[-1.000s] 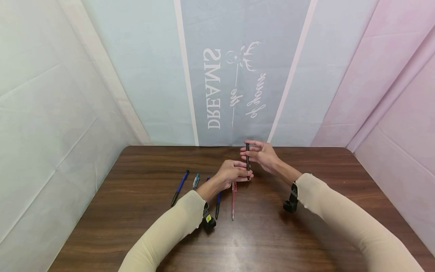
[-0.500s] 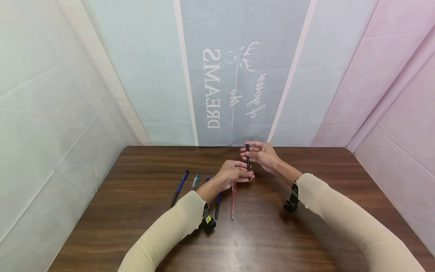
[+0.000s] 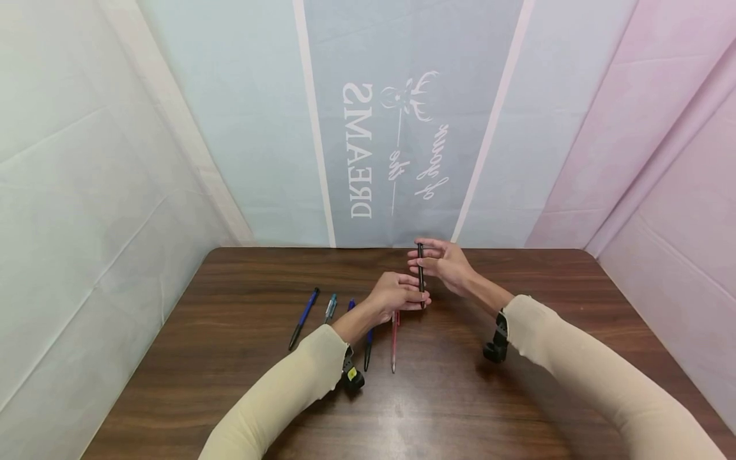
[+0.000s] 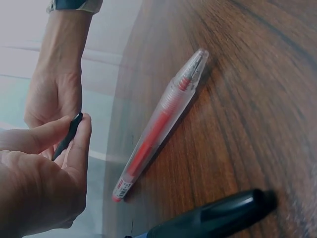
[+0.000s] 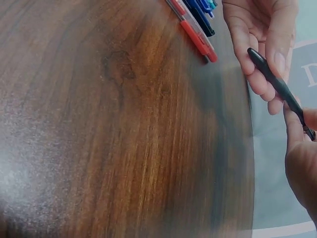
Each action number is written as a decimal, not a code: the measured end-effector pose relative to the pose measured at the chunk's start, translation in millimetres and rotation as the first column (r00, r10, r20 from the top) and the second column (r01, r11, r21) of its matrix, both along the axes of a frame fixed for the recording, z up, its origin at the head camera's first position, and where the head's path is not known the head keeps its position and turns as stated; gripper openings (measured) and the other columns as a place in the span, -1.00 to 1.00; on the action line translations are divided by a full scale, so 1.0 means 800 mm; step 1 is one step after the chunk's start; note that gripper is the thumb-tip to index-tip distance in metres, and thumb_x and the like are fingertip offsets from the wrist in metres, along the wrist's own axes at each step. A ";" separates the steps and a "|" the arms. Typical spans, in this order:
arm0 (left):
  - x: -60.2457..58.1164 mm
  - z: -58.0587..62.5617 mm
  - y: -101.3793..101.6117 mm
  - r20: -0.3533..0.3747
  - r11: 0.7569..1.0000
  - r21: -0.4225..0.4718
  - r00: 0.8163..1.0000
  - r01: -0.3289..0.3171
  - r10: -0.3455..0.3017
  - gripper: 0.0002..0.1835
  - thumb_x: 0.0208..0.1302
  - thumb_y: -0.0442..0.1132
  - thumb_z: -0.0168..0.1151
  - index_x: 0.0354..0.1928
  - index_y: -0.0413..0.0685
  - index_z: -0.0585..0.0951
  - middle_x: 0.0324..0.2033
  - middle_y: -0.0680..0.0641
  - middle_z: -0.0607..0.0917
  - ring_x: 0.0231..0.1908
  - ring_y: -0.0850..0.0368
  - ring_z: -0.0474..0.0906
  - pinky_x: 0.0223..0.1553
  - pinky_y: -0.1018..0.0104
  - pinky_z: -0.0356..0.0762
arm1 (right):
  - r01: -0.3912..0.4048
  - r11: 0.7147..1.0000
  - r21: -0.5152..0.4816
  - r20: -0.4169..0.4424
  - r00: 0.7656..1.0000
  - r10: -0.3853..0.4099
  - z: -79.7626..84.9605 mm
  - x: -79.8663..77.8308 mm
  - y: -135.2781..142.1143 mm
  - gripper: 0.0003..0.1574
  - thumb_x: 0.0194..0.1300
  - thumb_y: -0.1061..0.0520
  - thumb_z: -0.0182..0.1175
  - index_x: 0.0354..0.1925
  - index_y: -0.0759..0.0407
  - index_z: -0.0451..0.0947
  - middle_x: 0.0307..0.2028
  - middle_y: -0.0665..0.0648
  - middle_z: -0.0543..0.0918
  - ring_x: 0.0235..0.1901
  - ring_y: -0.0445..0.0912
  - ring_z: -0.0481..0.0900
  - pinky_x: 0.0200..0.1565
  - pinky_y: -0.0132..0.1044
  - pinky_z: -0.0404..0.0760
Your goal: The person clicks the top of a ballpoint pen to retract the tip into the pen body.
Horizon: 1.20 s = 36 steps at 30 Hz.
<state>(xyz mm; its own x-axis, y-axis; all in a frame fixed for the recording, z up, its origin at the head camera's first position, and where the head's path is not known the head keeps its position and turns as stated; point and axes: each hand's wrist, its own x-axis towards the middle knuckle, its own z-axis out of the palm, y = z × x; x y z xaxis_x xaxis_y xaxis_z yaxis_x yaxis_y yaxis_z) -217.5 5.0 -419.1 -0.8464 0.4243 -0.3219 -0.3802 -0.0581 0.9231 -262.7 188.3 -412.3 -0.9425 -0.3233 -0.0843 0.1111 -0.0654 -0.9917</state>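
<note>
A slim black pen [image 3: 421, 273] is held by both hands near the table's back edge. My left hand [image 3: 392, 296] pinches its near end between thumb and fingers. At its far end, my right hand [image 3: 452, 263] pinches the pen, thumb on one side and fingertips on the other. In the right wrist view the black pen [image 5: 277, 85] slants between the two hands, and its rounded tip sticks out past the left thumb. Below the left hand a clear pen with a red refill [image 4: 153, 134] lies on the wood, its upper part covered by that hand in the head view.
Left of the red pen, a blue pen with a black grip [image 3: 368, 351] lies partly under my left forearm. Farther left are a teal pen [image 3: 331, 306] and another blue and black pen [image 3: 303, 319]. A printed cloth [image 3: 276, 160] hangs behind the brown table [image 3: 201, 383].
Both hands keep their hold on the black pen. The pen and hands have shifted only very slightly, and the pens on the table lie as before.
</note>
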 end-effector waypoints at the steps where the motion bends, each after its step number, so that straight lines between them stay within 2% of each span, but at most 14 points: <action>1: 0.001 0.000 0.000 0.000 1.000 0.002 1.000 0.001 -0.001 -0.59 0.38 -0.59 0.30 0.23 -0.57 0.55 -0.10 -0.38 0.80 -0.17 0.00 0.83 -0.02 0.14 0.79 | 0.000 1.000 -0.001 -0.002 1.000 0.000 0.000 0.001 0.000 -0.17 0.48 0.52 0.13 0.60 0.43 0.09 0.37 0.69 0.36 0.04 0.05 0.78 0.17 -0.09 0.71; 9: 0.005 0.001 -0.003 -0.027 0.999 -0.019 0.999 0.034 -0.034 -0.58 0.36 -0.59 0.32 0.23 -0.59 0.54 -0.14 -0.34 0.81 -0.17 0.00 0.83 -0.03 0.14 0.79 | 0.011 1.000 0.021 -0.008 1.000 -0.011 0.000 0.006 0.000 -0.16 0.44 0.51 0.20 0.57 0.42 0.16 0.28 0.58 0.53 0.13 0.27 0.72 0.15 -0.04 0.73; 12: 0.007 0.002 -0.004 -0.043 0.998 -0.034 0.998 0.048 -0.050 -0.59 0.36 -0.59 0.32 0.22 -0.59 0.54 -0.15 -0.33 0.81 -0.14 -0.04 0.83 -0.03 0.14 0.79 | 0.005 0.999 0.033 -0.018 1.000 -0.005 -0.001 0.008 0.001 -0.16 0.44 0.49 0.22 0.57 0.42 0.17 0.21 0.49 0.62 0.06 0.18 0.77 0.13 -0.06 0.74; 16: 0.011 0.002 -0.005 -0.059 0.997 -0.050 0.997 0.055 -0.058 -0.61 0.36 -0.59 0.33 0.19 -0.57 0.56 -0.18 -0.32 0.82 -0.13 -0.08 0.83 -0.05 0.15 0.80 | -0.001 0.999 0.032 -0.027 1.000 0.002 -0.003 0.012 0.001 -0.17 0.43 0.50 0.22 0.57 0.42 0.19 0.23 0.59 0.57 -0.04 0.03 0.81 0.11 -0.06 0.74; 19: 0.014 0.002 -0.006 -0.072 0.996 -0.064 0.995 0.066 -0.070 -0.63 0.36 -0.59 0.33 0.17 -0.58 0.57 -0.17 -0.35 0.81 -0.13 -0.12 0.83 -0.06 0.15 0.80 | -0.005 0.999 0.032 -0.034 0.999 0.006 -0.004 0.015 0.001 -0.18 0.43 0.50 0.22 0.56 0.41 0.21 0.29 0.69 0.46 -0.02 0.07 0.81 0.10 -0.06 0.75; 24: 0.018 0.000 -0.008 -0.097 0.994 -0.077 0.992 0.074 -0.081 -0.63 0.34 -0.59 0.35 0.15 -0.60 0.58 -0.18 -0.36 0.81 -0.15 -0.12 0.83 -0.09 0.17 0.80 | -0.002 1.000 0.031 -0.033 0.999 0.003 -0.006 0.021 0.000 -0.20 0.42 0.50 0.23 0.54 0.41 0.25 0.27 0.69 0.48 -0.02 0.08 0.81 0.09 -0.08 0.76; 30: 0.026 0.001 -0.010 -0.092 0.993 -0.091 0.992 0.075 -0.083 -0.65 0.32 -0.58 0.37 0.13 -0.57 0.60 -0.23 -0.31 0.83 -0.15 -0.14 0.84 -0.11 0.20 0.81 | -0.017 0.998 0.054 -0.045 0.999 0.020 -0.006 0.030 0.001 -0.22 0.42 0.49 0.22 0.53 0.40 0.26 0.25 0.67 0.51 -0.07 -0.03 0.82 0.10 -0.04 0.75; 36: 0.037 0.002 -0.012 -0.092 0.990 -0.108 0.991 0.091 -0.101 -0.66 0.33 -0.59 0.36 0.11 -0.61 0.59 -0.22 -0.35 0.82 -0.13 -0.18 0.83 -0.11 0.18 0.81 | -0.040 0.998 0.058 -0.045 0.998 0.042 -0.010 0.039 0.003 -0.24 0.44 0.48 0.22 0.52 0.43 0.25 0.23 0.66 0.54 -0.05 -0.01 0.82 0.10 -0.06 0.75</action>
